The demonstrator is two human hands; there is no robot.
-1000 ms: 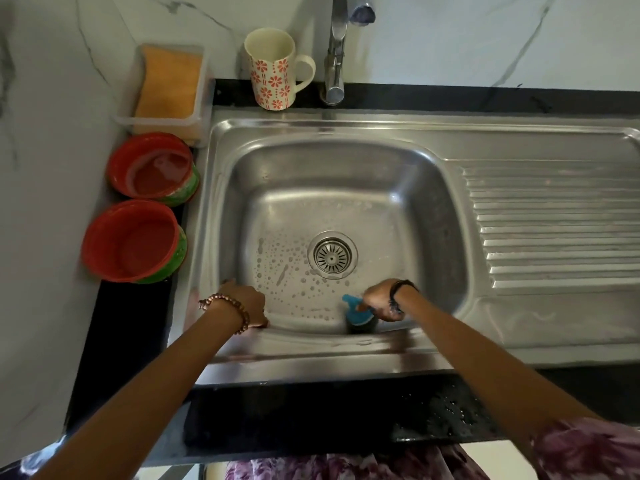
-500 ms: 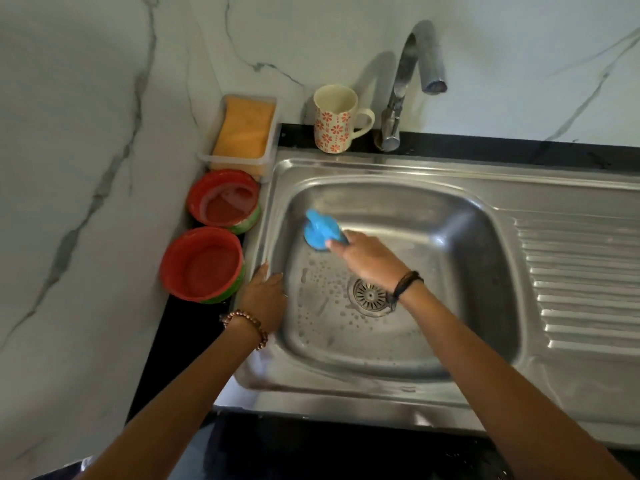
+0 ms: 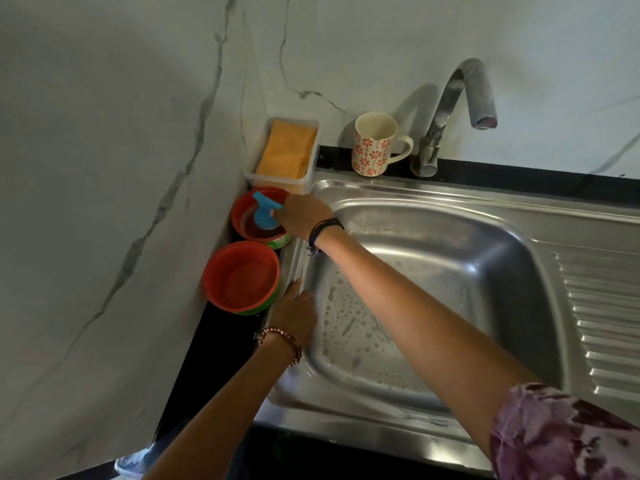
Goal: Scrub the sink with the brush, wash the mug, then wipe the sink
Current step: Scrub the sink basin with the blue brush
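Blue brush (image 3: 266,213) pinched in right hand (image 3: 302,216) fingers, head down in the far red bowl (image 3: 242,216), likely to park or reload it; left hand (image 3: 294,315) flat, fingers straight on sink (image 3: 450,195) rim, bracing; mug (image 3: 372,145) unwashed on table (image 3: 221,327) by tap (image 3: 446,112).

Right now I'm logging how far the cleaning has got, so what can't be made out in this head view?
- Sink drain: hidden behind the right forearm.
- Right hand fingertips: the hand's own back covers where they meet the blue brush, so the grip is unclear.
- Far red bowl contents: covered by the brush.
- Mug inside: too dim to judge clean or dirty.
- Draining board: cut off by the right edge.
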